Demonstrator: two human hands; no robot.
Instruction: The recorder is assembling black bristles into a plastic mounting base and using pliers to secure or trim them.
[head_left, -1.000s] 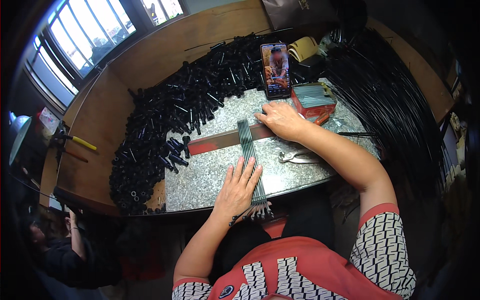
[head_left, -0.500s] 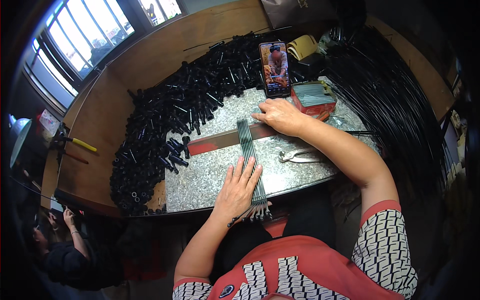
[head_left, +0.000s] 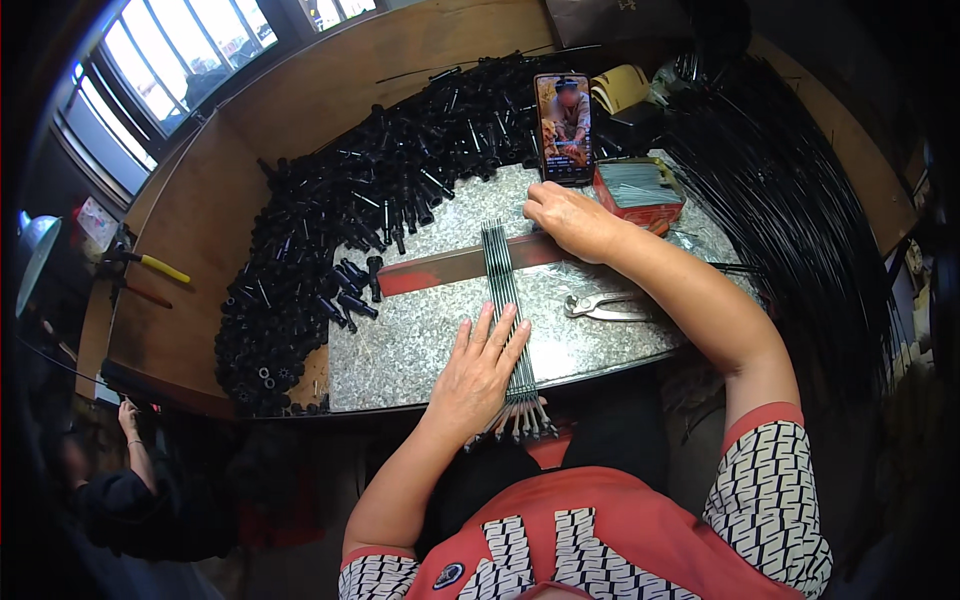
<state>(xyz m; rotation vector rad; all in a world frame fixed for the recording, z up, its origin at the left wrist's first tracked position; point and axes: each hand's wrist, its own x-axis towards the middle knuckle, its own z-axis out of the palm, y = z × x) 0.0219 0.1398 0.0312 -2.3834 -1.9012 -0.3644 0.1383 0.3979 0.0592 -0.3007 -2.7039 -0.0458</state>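
A row of thin dark rods or cables [head_left: 497, 262] lies side by side across a reddish-brown flat bar [head_left: 430, 272] on the speckled stone slab. Small fittings cap the near ends, which fan out past the slab's front edge. My left hand [head_left: 475, 372] rests flat on the rods with its fingers stretched out. Beyond the bar, my right hand [head_left: 575, 222] is closed, fingers curled, just right of the rods' far ends; whatever its fingertips pinch is hidden. Pincers [head_left: 605, 306] lie on the slab below my right forearm.
Black tubular parts [head_left: 400, 180] are heaped along the left and back. A phone [head_left: 565, 130] stands upright beside a red box of thin grey rods [head_left: 645, 195]. Long black cables [head_left: 790, 200] cover the right side. Yellow-handled pliers [head_left: 160, 267] hang left. Another person [head_left: 140, 500] is at lower left.
The whole view has shifted slightly. My right hand has drawn a little away from the rods' far ends, while my left hand stays flat on them. The other person's arm has moved.
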